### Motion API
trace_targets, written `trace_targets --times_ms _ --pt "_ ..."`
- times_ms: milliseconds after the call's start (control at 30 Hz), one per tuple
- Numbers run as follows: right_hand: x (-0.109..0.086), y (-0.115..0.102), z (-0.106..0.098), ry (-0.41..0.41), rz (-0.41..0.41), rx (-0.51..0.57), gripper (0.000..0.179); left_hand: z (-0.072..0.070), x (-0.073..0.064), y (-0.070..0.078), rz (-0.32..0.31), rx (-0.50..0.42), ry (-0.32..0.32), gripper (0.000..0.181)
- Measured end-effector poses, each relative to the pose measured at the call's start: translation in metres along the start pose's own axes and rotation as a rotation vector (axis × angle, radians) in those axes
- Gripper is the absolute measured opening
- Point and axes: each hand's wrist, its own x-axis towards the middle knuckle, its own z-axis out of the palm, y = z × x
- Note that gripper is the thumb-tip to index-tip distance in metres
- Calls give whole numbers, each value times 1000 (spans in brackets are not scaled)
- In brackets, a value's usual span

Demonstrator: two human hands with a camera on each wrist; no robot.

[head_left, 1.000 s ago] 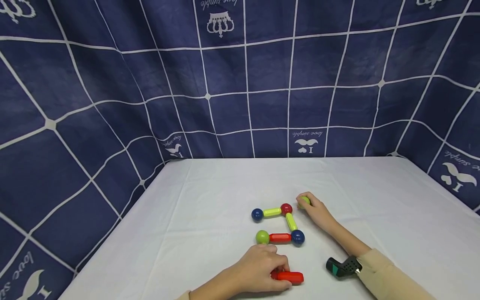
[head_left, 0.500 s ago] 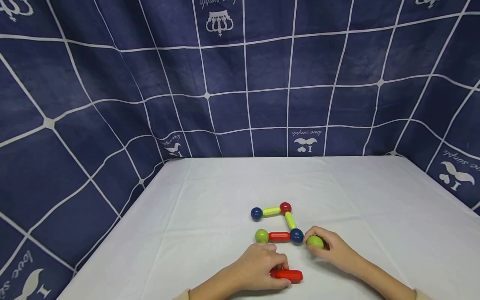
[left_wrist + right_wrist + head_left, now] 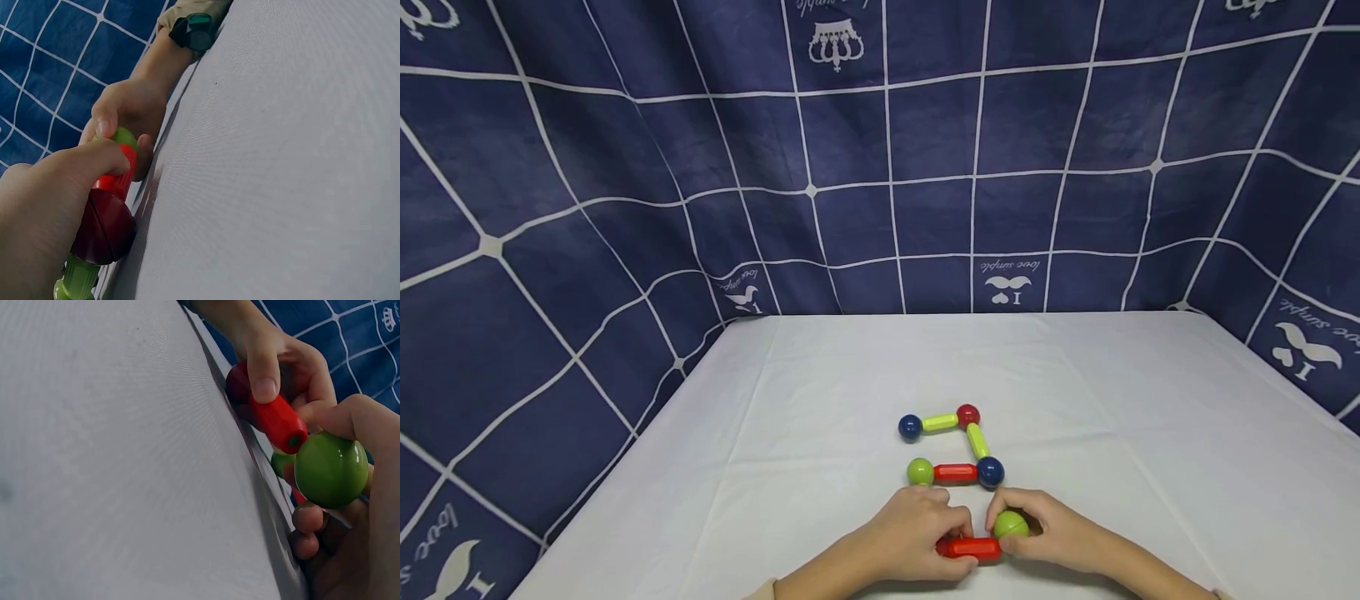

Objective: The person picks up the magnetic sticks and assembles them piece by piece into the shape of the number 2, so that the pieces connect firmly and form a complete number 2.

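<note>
My left hand (image 3: 917, 533) grips a red rod (image 3: 977, 547) low in the head view. In the left wrist view a dark red ball (image 3: 103, 228) joins that rod, with a green rod (image 3: 80, 278) on its other side. With thumb and fingers my right hand (image 3: 1067, 533) holds a green ball (image 3: 1011, 525) right at the red rod's free end. Beyond the hands lies a bent chain: a blue ball (image 3: 910, 427), yellow-green rods (image 3: 939, 422), a red ball (image 3: 967, 415), another blue ball (image 3: 990, 472), another red rod (image 3: 955, 473) and another green ball (image 3: 920, 472).
A white cloth (image 3: 820, 383) covers the table. Behind it and along both sides hangs a navy curtain (image 3: 850, 142) with white grid lines. A dark device (image 3: 194, 31) is strapped at the right wrist.
My right hand has brought the green ball from beside the chain's far red ball toward me, to the end of the red rod. My left hand keeps its grip, almost still.
</note>
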Motion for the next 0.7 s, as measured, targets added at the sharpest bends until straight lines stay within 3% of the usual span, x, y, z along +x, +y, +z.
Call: trace_targets --times_ms 267,533,700 --pt "1 0 -2 -39 60 32 16 0 0 0 -22 -14 35 16" --pt "1 2 -2 -76 35 52 18 1 -1 -3 -14 -33 38 16" --pt "1 3 -3 -30 23 52 15 0 -1 -2 -12 -31 25 17"
